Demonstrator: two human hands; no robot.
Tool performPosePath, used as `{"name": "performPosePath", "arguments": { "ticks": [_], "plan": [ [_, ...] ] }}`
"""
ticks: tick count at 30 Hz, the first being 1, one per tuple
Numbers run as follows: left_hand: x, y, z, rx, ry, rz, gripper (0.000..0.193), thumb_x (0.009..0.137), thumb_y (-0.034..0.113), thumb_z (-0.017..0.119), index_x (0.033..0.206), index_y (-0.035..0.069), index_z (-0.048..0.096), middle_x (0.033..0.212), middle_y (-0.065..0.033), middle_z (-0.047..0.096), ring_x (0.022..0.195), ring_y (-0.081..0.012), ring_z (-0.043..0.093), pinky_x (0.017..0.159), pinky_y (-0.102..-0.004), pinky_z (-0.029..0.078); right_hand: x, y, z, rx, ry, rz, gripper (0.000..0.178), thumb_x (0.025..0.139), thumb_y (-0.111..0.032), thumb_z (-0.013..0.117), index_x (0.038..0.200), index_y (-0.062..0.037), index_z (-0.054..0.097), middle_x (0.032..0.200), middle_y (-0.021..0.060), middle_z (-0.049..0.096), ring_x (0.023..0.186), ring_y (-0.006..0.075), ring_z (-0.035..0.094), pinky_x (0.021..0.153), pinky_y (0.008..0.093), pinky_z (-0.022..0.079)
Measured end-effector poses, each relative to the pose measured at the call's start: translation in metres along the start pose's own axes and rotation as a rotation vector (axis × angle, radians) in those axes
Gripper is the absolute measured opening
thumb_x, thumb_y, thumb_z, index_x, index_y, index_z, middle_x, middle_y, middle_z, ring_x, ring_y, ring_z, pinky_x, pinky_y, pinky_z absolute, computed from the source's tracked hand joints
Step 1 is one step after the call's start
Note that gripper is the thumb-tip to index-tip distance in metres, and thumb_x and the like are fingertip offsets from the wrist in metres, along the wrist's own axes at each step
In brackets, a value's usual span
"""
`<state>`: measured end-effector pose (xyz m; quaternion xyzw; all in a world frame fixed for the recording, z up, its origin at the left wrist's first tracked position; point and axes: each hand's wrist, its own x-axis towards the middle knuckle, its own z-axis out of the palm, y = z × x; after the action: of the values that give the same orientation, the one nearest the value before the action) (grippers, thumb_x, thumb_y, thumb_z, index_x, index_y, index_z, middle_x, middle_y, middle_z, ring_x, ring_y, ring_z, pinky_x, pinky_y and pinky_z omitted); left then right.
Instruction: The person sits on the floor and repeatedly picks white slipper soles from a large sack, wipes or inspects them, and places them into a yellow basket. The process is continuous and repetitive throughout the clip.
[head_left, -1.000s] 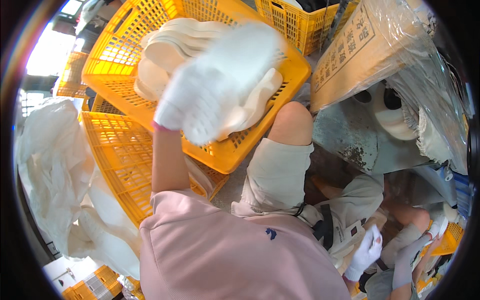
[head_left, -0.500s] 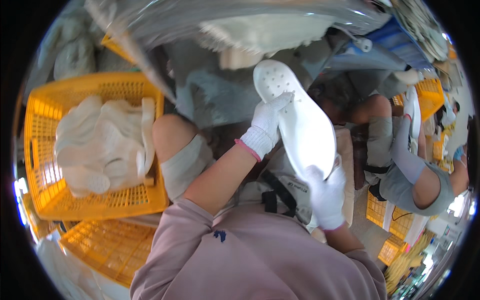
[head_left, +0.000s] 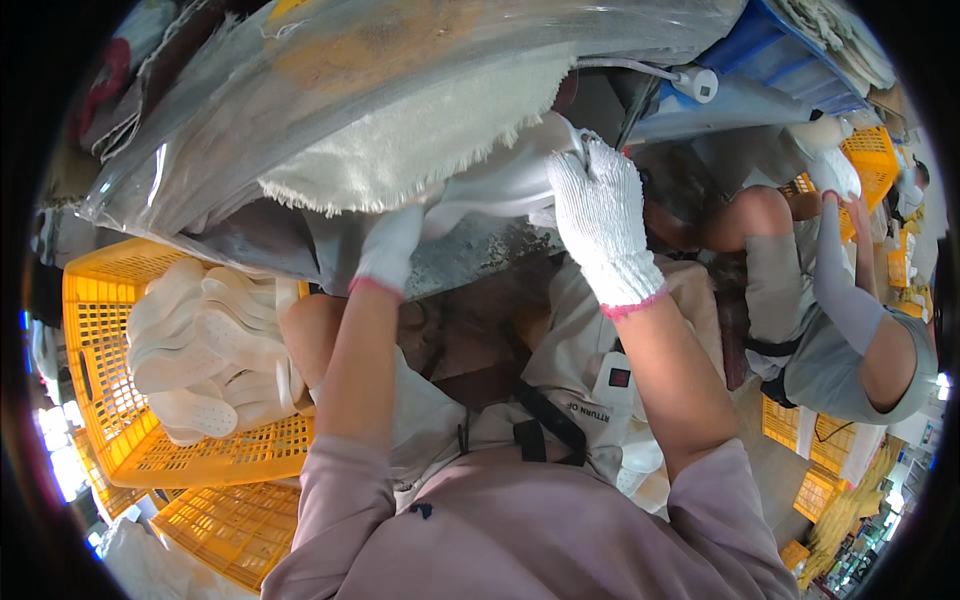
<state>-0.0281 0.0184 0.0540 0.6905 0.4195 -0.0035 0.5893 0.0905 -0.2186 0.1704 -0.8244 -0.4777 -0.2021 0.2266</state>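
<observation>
A white insole (head_left: 497, 186) lies between my gloved hands, partly under the frayed edge of a cream cloth flap (head_left: 425, 150). My left hand (head_left: 395, 245) is closed at its left end, with the fingertips hidden by the cloth and insole. At the right end, my right hand (head_left: 603, 205) grips it, thumb on the upper side. Both gloves are white knit with pink cuffs. Many similar insoles (head_left: 205, 345) are piled in a yellow crate (head_left: 90, 375) by my left knee.
Clear plastic sheeting (head_left: 230, 120) drapes over the work area above the cloth. A white cable (head_left: 630, 66) hangs at its right. Another yellow crate (head_left: 235, 525) sits lower left. To my right, a seated co-worker's sleeve (head_left: 845, 270) shows, near yellow crates (head_left: 870, 160).
Both hands have moved the insole up and forward, from above my lap to under the cloth flap. The insole has turned from lengthwise to roughly crosswise. My head view has shifted.
</observation>
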Motion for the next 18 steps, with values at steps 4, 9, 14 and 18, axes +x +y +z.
{"name": "performPosePath", "arguments": {
  "ticks": [4, 9, 14, 18],
  "plan": [
    [-0.067, -0.007, -0.044, 0.428, -0.044, 0.25, 0.069, 0.098, 0.036, 0.078, 0.151, -0.004, 0.057, 0.13, -0.0154, 0.074, 0.119, -0.0274, 0.071, 0.103, -0.037, 0.054, 0.021, 0.006, 0.026, 0.392, -0.128, 0.356, 0.022, 0.08, -0.021, 0.075, 0.09, -0.0016, 0.071, 0.096, 0.0275, 0.07, 0.091, 0.0486, 0.07, 0.077, 0.0566, 0.057],
    [-0.109, 0.018, 0.033, -0.551, -0.369, 0.227, 0.047, 0.098, 0.013, 0.078, 0.139, -0.003, 0.061, 0.122, -0.0054, 0.072, 0.104, -0.015, 0.069, 0.094, -0.0313, 0.057, 0.032, -0.02, 0.005, 0.413, -0.249, 0.602, 0.044, 0.088, -0.034, 0.064, 0.108, 0.0046, 0.068, 0.109, 0.0349, 0.07, 0.102, 0.0538, 0.067, 0.09, 0.0558, 0.055],
    [-0.108, 0.067, 0.114, -0.96, -0.074, 0.133, 0.044, 0.096, 0.018, 0.083, 0.128, -0.006, 0.066, 0.118, -0.0084, 0.072, 0.101, -0.0155, 0.069, 0.088, -0.0309, 0.056, -0.03, -0.044, -0.064, 0.961, -0.153, 0.924, 0.059, 0.088, -0.026, 0.076, 0.134, 0.0071, 0.057, 0.116, 0.0181, 0.072, 0.105, 0.0259, 0.071, 0.091, 0.039, 0.058],
    [-0.088, 0.106, 0.14, -1.096, 0.088, 0.108, 0.055, 0.096, 0.027, 0.082, 0.131, -0.012, 0.065, 0.121, -0.0119, 0.072, 0.103, -0.022, 0.069, 0.089, -0.0351, 0.056, -0.032, -0.039, -0.066, 0.75, 0.036, 0.796, 0.067, 0.089, -0.006, 0.07, 0.151, 0.005, 0.049, 0.133, 0.0209, 0.067, 0.12, 0.0283, 0.07, 0.104, 0.0391, 0.057]
  ]
}}
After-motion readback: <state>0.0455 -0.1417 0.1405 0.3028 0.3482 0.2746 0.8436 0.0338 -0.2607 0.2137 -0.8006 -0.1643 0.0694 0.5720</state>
